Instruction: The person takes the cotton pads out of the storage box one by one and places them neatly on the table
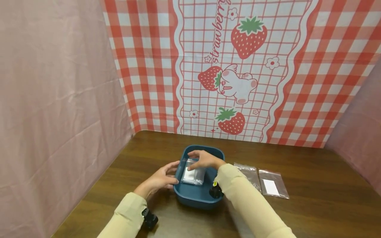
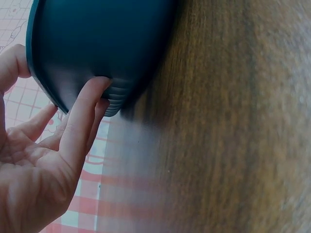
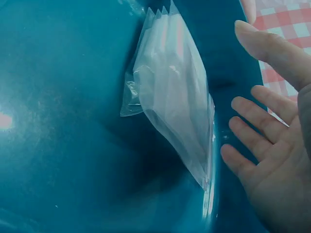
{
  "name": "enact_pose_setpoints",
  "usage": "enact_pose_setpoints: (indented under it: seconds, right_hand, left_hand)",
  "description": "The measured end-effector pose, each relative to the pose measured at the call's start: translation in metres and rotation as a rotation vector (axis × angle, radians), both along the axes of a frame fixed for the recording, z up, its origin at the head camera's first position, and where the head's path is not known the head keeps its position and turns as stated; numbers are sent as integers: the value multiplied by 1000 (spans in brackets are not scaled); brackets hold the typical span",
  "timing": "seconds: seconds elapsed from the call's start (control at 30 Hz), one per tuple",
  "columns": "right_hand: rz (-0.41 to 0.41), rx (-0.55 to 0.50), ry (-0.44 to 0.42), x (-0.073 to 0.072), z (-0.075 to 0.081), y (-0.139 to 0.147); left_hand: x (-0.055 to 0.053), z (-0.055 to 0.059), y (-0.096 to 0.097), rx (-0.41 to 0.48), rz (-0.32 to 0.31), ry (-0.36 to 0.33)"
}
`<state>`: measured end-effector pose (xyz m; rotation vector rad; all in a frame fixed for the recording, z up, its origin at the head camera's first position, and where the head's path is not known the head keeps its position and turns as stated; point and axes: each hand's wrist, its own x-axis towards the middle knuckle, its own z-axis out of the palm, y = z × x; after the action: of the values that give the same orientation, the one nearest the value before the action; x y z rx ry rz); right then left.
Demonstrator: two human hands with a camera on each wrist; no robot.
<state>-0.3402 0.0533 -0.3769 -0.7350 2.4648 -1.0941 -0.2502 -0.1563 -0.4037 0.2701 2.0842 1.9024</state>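
A blue plastic bin [image 1: 196, 201] stands on the table, and inside it a stack of clear zip bags [image 1: 192, 178] with white inserts leans toward its left wall. My left hand [image 1: 160, 178] is at the bin's left side, its fingers fairly straight against the outer wall [image 2: 73, 53] and the thumb at the rim. Over the bin is my right hand [image 1: 203, 160], fingers spread and loosely bent. In the right wrist view a gap shows between that hand [image 3: 272, 160] and the zip bags [image 3: 170, 87], with nothing in its grasp.
To the right of the bin, a clear zip bag [image 1: 248, 173] lies partly behind my right sleeve. Beside it is another flat zip bag [image 1: 274, 183] with a white insert. A checked strawberry cloth [image 1: 232, 82] hangs behind the brown wooden table [image 1: 154, 145].
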Motion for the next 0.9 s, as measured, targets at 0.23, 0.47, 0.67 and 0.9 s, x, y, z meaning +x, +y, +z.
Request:
enact_pose_setpoints:
  seconds: [0.23, 0.47, 0.67, 0.9]
  right_hand:
    - [45, 118, -75, 2, -5, 2]
    - [103, 216, -118, 2, -6, 2]
    - [124, 240, -93, 1, -6, 3]
    - [139, 242, -52, 0, -9, 4]
  left_hand:
    - [-1, -3, 1, 1, 1, -7]
    - [-2, -2, 0, 23, -8, -9]
    - [-2, 0, 0, 17, -9, -13]
    - [-1, 1, 0, 4, -9, -17]
